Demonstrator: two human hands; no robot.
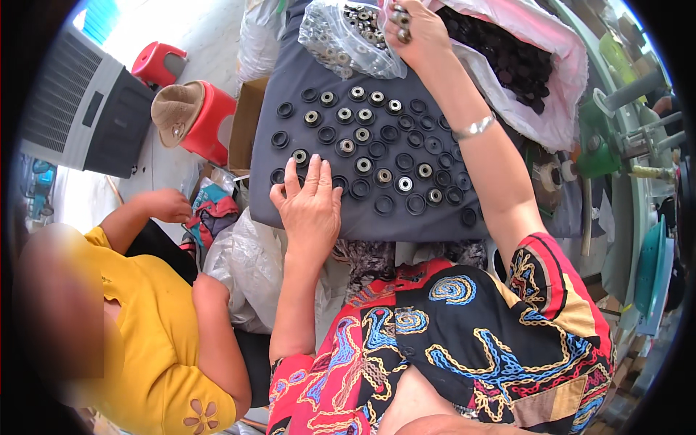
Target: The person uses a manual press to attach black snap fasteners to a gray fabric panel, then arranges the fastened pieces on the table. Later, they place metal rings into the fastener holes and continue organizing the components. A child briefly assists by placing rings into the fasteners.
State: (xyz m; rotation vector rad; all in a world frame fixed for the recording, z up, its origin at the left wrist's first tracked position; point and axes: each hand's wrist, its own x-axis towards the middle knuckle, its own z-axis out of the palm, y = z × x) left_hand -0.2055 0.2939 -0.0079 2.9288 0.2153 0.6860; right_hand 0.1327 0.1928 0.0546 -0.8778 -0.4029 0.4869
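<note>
Black rubber-like rings lie spread in loose rows over a dark grey cloth-covered table. Several have a small metal bearing seated in the middle; others are bare. My left hand rests palm down near the table's front left, fingers stretched, the fingertips just below a ring with a bearing. At the far edge, my right hand is closed on a few metal bearings, beside a clear plastic bag that holds many more.
A white sack of dark round parts stands at the far right, by a green machine. To my left sits a person in a yellow top. Red stools, one under a tan hat, and a grey cooler-like unit stand beyond.
</note>
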